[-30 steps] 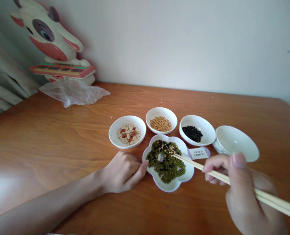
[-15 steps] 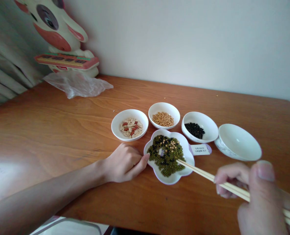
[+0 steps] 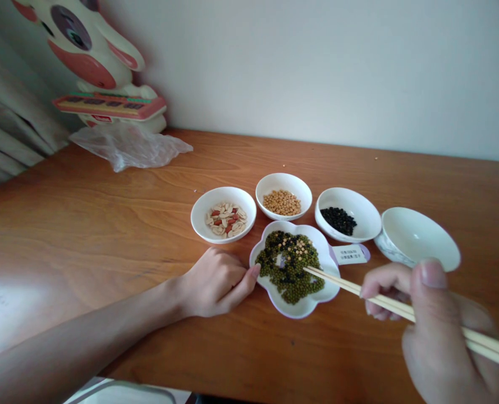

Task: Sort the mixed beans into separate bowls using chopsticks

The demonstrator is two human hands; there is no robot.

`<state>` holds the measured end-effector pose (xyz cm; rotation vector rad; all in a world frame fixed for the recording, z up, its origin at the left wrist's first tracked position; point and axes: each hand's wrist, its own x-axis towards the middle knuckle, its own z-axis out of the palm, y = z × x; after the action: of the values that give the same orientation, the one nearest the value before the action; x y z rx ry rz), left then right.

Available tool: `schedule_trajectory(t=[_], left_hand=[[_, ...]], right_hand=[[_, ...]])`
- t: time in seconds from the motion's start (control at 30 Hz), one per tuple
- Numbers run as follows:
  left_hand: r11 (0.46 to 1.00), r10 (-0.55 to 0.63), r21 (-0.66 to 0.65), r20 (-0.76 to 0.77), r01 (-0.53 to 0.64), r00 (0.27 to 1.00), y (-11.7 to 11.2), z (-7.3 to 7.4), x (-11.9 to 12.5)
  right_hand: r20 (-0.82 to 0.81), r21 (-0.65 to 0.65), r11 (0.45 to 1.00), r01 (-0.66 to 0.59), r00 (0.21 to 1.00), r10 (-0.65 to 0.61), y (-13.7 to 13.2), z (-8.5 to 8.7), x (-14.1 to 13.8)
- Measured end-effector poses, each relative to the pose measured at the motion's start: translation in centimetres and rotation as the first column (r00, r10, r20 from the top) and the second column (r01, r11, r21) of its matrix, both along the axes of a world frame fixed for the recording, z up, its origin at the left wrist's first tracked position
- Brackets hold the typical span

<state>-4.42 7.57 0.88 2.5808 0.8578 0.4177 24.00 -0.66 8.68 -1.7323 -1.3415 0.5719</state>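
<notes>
A flower-shaped white dish point(image 3: 303, 306) holds a heap of mixed green, black and yellow beans point(image 3: 290, 265). My left hand point(image 3: 215, 283) rests on the table with fingers curled, its thumb touching the dish's left rim. In my right hand point(image 3: 434, 325), fingers are closed round a pair of wooden chopsticks point(image 3: 358, 290). The chopstick tips lie on the beans at the right side of the dish. Behind the dish stand three small white bowls: pale and red seeds point(image 3: 224, 220), yellow beans point(image 3: 282, 202), black beans point(image 3: 338, 220).
An empty white bowl point(image 3: 417, 238) leans at the right, and a small paper label point(image 3: 349, 253) lies beside the flower dish. A cartoon cow figure point(image 3: 101, 73) and crumpled clear plastic point(image 3: 127, 147) sit at the back left of the wooden table point(image 3: 85, 213). The wall runs behind.
The chopstick tips drew back from the middle of the bean heap to its right side. My right hand shifted slightly. My left hand stayed at the dish's rim.
</notes>
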Motion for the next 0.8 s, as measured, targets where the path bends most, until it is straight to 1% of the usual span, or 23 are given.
schedule_trajectory(t=[0.07, 0.17, 0.27, 0.37, 0.47, 0.5, 0.63, 0.8], left_hand=[[1.0, -0.003, -0.003, -0.001, 0.003, 1.0, 0.0, -0.1, 0.0], [1.0, -0.004, -0.003, -0.003, 0.004, 1.0, 0.1, -0.1, 0.0], [1.0, -0.003, 0.002, -0.002, 0.003, 1.0, 0.0, -0.2, 0.0], [1.0, 0.001, 0.005, -0.004, 0.0, 1.0, 0.0, -0.2, -0.1], [1.0, -0.003, 0.012, 0.007, 0.003, 1.0, 0.0, -0.3, -0.2], [1.0, -0.004, 0.015, 0.011, 0.004, 1.0, 0.0, -0.4, -0.2], [1.0, 0.002, 0.023, 0.016, -0.002, 1.0, 0.0, -0.5, -0.1], [1.0, 0.003, 0.027, 0.012, -0.004, 1.0, 0.0, -0.3, 0.0]], right_hand=[[-0.021, -0.03, 1.0, -0.006, 1.0, 0.006, -0.1, 0.1, 0.1], [-0.033, -0.022, 0.999, -0.045, 0.998, 0.045, -0.1, 0.0, 0.5], [-0.004, 0.018, 0.994, -0.106, 0.994, 0.106, 0.0, -0.2, 0.9], [0.032, 0.086, 0.988, -0.127, 0.992, 0.124, 0.5, -0.5, 1.1], [0.02, 0.156, 0.968, -0.195, 0.981, 0.194, 1.0, -0.9, 0.8], [-0.009, 0.156, 0.97, -0.188, 0.981, 0.192, 1.1, -1.0, 0.6], [-0.121, 0.1, 0.99, -0.099, 0.986, 0.111, 1.1, -1.0, -0.5], [-0.125, 0.088, 0.991, -0.098, 0.986, 0.108, 1.0, -0.8, -1.0]])
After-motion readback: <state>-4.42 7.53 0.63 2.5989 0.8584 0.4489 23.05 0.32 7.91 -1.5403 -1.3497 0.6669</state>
